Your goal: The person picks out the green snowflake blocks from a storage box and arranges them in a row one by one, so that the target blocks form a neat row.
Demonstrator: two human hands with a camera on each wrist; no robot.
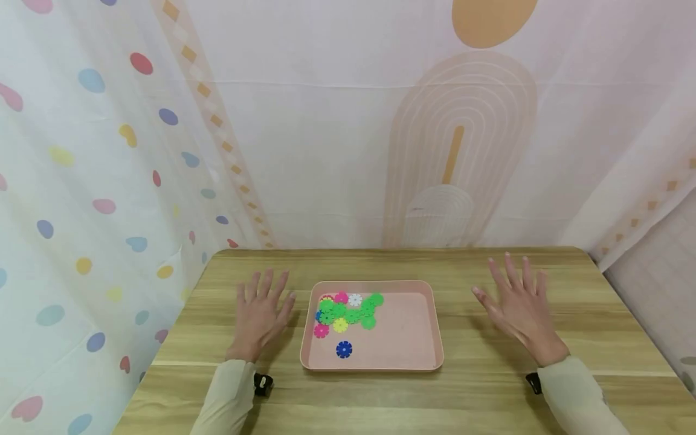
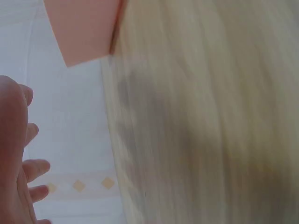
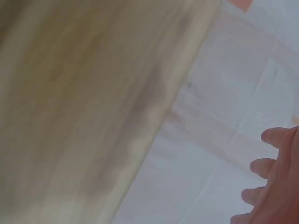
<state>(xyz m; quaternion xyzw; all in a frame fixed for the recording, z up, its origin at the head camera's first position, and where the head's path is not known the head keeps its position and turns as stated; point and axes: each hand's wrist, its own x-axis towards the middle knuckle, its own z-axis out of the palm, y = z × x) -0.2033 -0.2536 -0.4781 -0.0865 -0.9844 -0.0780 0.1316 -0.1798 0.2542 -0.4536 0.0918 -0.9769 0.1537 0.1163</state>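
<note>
A pink tray (image 1: pixel 402 338) lies on the wooden table between the two hands. Thin notched plastic discs, shaped like snowflakes, are gathered in its left half: several green discs (image 1: pixel 352 316) overlap among pink, yellow, white and blue ones. Nearer the front, a dark blue disc (image 1: pixel 344 349) sits apart from the rest. To the left of the tray is my left hand (image 1: pixel 260 320), fingers spread and holding nothing. My right hand (image 1: pixel 519 311) is off to the tray's right, its fingers likewise spread and bare. Both wrist views show shadows of the hands on the tabletop.
The wood-grain table (image 1: pixel 380 402) ends at a patterned curtain (image 1: pixel 326 151) along the back. Another curtain with coloured spots (image 1: pixel 109 241) hangs at the left side. A dark strap (image 1: pixel 263 385) shows at the left wrist, a second dark strap (image 1: pixel 534 382) at the right.
</note>
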